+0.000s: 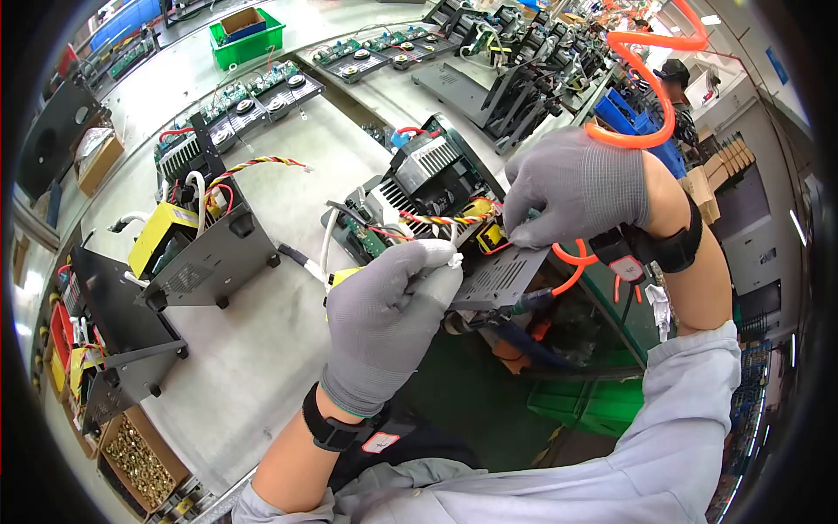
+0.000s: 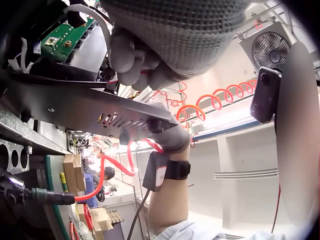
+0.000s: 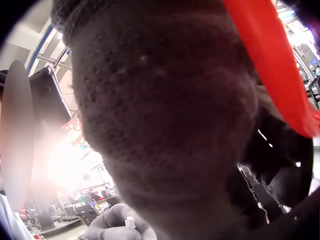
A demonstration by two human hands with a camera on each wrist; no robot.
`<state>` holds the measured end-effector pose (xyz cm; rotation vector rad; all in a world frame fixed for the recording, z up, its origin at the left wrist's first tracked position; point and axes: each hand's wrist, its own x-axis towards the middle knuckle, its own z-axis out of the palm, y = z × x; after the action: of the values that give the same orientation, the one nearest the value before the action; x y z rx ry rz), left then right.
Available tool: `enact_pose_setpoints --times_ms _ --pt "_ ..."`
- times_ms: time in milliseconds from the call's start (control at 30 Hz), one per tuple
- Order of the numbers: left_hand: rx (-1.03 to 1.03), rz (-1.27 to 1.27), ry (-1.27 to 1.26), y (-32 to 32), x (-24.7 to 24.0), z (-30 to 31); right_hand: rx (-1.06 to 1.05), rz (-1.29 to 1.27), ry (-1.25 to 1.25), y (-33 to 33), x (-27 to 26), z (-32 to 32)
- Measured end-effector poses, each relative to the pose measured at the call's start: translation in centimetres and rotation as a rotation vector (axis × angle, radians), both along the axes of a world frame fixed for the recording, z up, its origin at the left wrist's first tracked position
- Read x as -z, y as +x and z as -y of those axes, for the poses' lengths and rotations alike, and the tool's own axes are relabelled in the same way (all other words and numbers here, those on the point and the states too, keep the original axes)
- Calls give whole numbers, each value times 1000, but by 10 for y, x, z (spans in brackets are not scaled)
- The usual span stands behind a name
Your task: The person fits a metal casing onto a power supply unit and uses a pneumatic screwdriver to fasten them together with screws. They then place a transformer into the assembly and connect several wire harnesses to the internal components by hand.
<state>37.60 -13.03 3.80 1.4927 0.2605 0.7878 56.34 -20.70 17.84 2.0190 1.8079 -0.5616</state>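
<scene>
A black metal chassis with a slotted side panel holds a finned heatsink, a green circuit board and twisted coloured wires. My gloved left hand is at its near side, thumb and forefinger pinching a small white connector; in the right wrist view the white connector shows between those fingertips. My gloved right hand grips the right edge of the chassis with curled fingers. From the left wrist view, the right hand lies around the panel's far end. The right palm is dark in its own wrist view.
Another open chassis with a yellow-wrapped part stands at left. Rows of circuit boards lie behind, near a green bin. An orange coiled hose hangs by the right hand. A box of brass-coloured pieces sits front left.
</scene>
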Motion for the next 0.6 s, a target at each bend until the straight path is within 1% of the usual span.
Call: enact_pose_setpoints --times_ms 33,67,100,133,167,267,333,400,467,533,600 --pt "9 -52 41 0 -3 0 58 56 -55 -2 -2 -1" --pt "13 -52 38 3 -1 0 48 51 -38 -1 2 -2" --pt "-4 3 62 7 4 1 52 52 -41 -2 6 -2" --pt "-23 59 84 10 7 1 6 93 -14 -4 11 -3" --pt "-23 60 81 11 7 2 -40 134 13 -5 14 -2" --pt "-43 15 85 11 5 2 7 27 -34 2 14 -4" --pt "-75 25 153 11 3 2 33 -20 -52 0 15 -5" --pt "-60 8 126 9 -1 3 16 188 -69 -8 18 -10" --pt "-47 -13 99 9 -1 3 10 173 -47 -6 21 -8" --pt "-90 -9 190 9 1 3 3 158 -24 -7 21 -8" --pt "-96 -9 189 10 1 4 44 239 -94 -15 21 -11"
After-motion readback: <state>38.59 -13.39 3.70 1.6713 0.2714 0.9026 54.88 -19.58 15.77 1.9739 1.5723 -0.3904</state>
